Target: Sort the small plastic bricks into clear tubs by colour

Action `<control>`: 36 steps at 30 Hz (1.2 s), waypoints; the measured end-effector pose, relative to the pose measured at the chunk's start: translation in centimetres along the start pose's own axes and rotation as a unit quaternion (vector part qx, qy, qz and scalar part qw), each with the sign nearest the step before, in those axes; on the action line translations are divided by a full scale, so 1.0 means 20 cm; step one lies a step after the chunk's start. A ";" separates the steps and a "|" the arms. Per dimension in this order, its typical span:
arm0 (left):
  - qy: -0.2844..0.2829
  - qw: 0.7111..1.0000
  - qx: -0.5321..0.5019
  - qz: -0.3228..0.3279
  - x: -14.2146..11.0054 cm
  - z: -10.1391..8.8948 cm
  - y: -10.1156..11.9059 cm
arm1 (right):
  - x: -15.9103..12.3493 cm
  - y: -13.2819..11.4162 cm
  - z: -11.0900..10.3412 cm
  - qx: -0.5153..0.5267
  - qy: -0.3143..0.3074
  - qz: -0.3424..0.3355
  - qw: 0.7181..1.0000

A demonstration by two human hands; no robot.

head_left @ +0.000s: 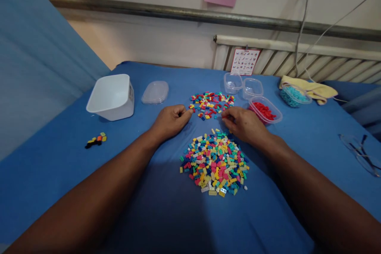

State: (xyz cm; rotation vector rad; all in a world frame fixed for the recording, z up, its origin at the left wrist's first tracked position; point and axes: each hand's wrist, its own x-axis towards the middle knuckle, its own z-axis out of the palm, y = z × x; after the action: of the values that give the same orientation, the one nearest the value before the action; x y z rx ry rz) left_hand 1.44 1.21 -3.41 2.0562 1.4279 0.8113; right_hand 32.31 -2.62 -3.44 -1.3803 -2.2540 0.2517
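My left hand [172, 120] is closed, thumb against curled fingers, at the left edge of a loose spread of small toy bricks [210, 104]. Whatever it may hold is hidden. On the other side of that spread, my right hand [245, 124] is pinched, with a bit of red at its fingertips that looks like a toy brick. A larger heap of mixed toy bricks [216, 162] lies nearer to me, between my forearms. Just beyond my right hand stands a clear tub of red bricks [264, 111].
At the left are a white bin [111, 97], stacked clear lids [155, 92] and a few black, yellow and orange bricks [97, 141]. Clear tubs [252, 88] stand at the back. Right of them are a tub of teal bricks [294, 96], a yellow cloth [318, 90] and glasses [361, 152].
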 end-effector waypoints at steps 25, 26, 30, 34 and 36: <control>0.024 0.997 0.013 0.074 0.00 0.01 -0.02 | -0.01 0.16 -0.16 -0.046 0.082 0.044 0.995; 0.020 0.993 0.025 0.112 0.00 0.02 -0.03 | 0.01 0.11 -0.10 -0.031 0.060 0.013 0.998; -0.061 0.964 0.094 0.240 0.00 0.05 -0.03 | 0.05 0.01 0.08 0.030 0.013 -0.086 0.996; -0.082 0.955 0.131 0.255 0.00 0.07 -0.02 | 0.06 0.02 0.14 0.048 -0.033 -0.113 0.992; -0.060 0.956 0.137 0.251 0.00 0.07 -0.02 | 0.05 0.04 0.14 0.045 -0.033 -0.109 0.993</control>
State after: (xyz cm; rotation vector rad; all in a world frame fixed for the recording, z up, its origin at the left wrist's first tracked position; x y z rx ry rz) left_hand 2.20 1.33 -4.67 2.6906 1.0024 0.6869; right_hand 31.13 -1.11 -5.85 -1.0856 -2.3929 0.3233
